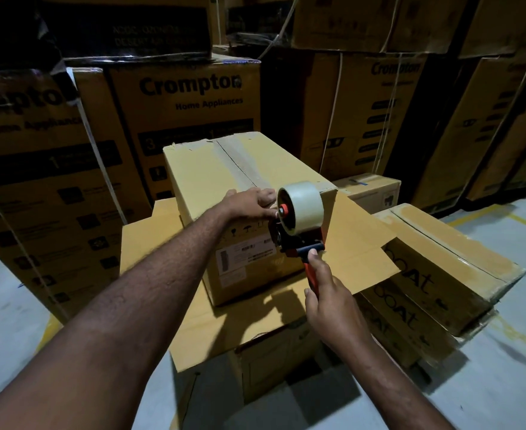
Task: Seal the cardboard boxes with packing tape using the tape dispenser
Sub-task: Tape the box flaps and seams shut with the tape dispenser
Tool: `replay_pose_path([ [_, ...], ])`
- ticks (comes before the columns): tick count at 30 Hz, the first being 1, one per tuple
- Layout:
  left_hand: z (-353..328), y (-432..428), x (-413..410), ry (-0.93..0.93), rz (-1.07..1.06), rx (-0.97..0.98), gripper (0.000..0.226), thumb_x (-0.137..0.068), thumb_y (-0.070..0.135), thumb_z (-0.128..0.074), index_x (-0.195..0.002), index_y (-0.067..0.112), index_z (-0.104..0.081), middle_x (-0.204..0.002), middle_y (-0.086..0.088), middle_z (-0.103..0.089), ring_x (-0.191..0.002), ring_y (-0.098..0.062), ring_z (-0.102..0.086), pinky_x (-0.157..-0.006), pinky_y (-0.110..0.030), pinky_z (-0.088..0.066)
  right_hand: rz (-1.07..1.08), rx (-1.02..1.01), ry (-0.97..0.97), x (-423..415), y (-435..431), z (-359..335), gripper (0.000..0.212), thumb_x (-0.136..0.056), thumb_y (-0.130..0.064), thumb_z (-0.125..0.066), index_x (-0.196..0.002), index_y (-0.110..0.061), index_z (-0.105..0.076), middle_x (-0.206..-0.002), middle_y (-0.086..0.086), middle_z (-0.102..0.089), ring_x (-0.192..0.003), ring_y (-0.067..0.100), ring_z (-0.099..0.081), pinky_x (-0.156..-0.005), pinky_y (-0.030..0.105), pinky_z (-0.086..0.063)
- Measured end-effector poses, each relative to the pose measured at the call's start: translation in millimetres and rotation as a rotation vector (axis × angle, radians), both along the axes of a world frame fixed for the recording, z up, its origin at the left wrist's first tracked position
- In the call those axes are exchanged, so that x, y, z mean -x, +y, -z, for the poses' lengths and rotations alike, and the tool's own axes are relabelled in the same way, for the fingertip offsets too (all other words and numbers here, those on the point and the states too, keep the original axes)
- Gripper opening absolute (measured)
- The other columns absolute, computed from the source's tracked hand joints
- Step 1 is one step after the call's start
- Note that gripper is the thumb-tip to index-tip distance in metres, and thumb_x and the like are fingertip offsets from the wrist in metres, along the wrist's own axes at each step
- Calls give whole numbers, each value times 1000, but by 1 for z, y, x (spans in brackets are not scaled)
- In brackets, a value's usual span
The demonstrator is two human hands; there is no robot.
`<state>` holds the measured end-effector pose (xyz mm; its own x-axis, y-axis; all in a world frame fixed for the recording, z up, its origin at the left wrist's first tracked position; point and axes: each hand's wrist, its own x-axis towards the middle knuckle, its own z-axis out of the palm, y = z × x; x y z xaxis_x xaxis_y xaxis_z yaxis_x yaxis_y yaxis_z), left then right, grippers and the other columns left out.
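Strip (240, 164) seems finished: your right hand (326, 293) grips the tape dispenser (298, 215), left hand (250, 203) presses the box (193, 181) flat; tear off next

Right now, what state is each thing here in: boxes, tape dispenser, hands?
Top box, flaps closed, tape along its seam.
Lower box, flaps spread open.
Tape dispenser, roll loaded, at the top box's near edge.
Left hand, resting on the top box.
Right hand, gripping the dispenser's handle.

Grey, seemingly yellow-lined floor (4, 305) under Crompton cartons (38, 187) and boat boxes (416, 283).
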<state>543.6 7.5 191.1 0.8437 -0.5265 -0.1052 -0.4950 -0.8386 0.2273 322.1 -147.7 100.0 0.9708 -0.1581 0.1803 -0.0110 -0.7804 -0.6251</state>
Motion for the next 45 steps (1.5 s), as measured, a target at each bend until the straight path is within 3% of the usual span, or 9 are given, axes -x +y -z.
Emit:
replay_pose_path([
  [8,9,-9,-1,-72,-142,58,46,-101,56,-49,-142,37,-58,-161,14,-36,-148,-18,-34,-120,-55,-16,37,52,39,-18,4,-13,73,-101,-25,-53,-153,-41,-4,-106,2,-58,-101,21,-63,-78,32,-52],
  [15,8,-9,5,-99,-292,176,40,-99,50,-56,-135,32,-65,-154,14,-47,-135,-20,-48,-118,-53,-21,61,-165,139,-28,25,-35,67,-102,-22,-53,-150,-45,-12,-136,16,-57,-92,20,-62,-79,42,-61],
  [19,4,-16,16,-140,-358,236,25,-97,42,-62,-115,29,-73,-113,8,-69,-119,-23,-57,-115,-53,-25,58,-65,105,-29,26,-35,67,-101,-20,-50,-151,-41,-9,-95,1,-58,-74,12,-57,-62,33,-53],
  [21,1,-19,22,-132,-363,232,13,-94,30,-66,-106,28,-72,-83,10,-57,-107,-22,-58,-116,-54,-25,40,75,83,-26,25,-35,71,-100,-19,-50,-152,-38,-5,-85,-3,-53,-70,10,-55,-59,29,-47],
  [26,7,-23,28,-145,-388,297,14,-96,33,-64,-104,29,-75,-75,13,-52,-90,-16,-49,-117,-54,-23,22,-23,157,-17,10,-36,68,-101,-21,-53,-151,-41,-11,-112,7,-63,-76,12,-58,-64,33,-55],
  [28,9,-28,31,-158,-402,330,16,-96,38,-63,-98,29,-76,-77,12,-55,-89,-16,-51,-117,-54,-23,53,-172,178,-15,13,-41,67,-101,-22,-53,-148,-46,-13,-124,13,-59,-76,15,-63,-58,33,-57],
  [37,24,-31,38,-262,-318,295,16,-93,28,-70,-109,32,-69,-91,12,-61,-103,-19,-62,-119,-58,-20,150,-214,267,9,28,-19,69,-102,-20,-51,-152,-46,-12,-85,-11,-50,-75,11,-67,-61,31,-62],
  [41,31,-23,37,-340,-296,267,18,-93,36,-70,-109,30,-64,-93,10,-56,-101,-18,-61,-116,-62,-23,202,-207,206,6,17,-43,68,-102,-23,-51,-151,-48,-11,-93,-5,-58,-76,15,-68,-62,37,-63],
  [45,34,-9,39,-464,-156,129,27,-99,36,-64,-123,25,-61,-130,4,-63,-120,-21,-58,-115,-62,-26,224,-189,159,17,0,-89,70,-101,-22,-54,-153,-45,-13,-119,4,-58,-83,15,-65,-70,39,-63],
])
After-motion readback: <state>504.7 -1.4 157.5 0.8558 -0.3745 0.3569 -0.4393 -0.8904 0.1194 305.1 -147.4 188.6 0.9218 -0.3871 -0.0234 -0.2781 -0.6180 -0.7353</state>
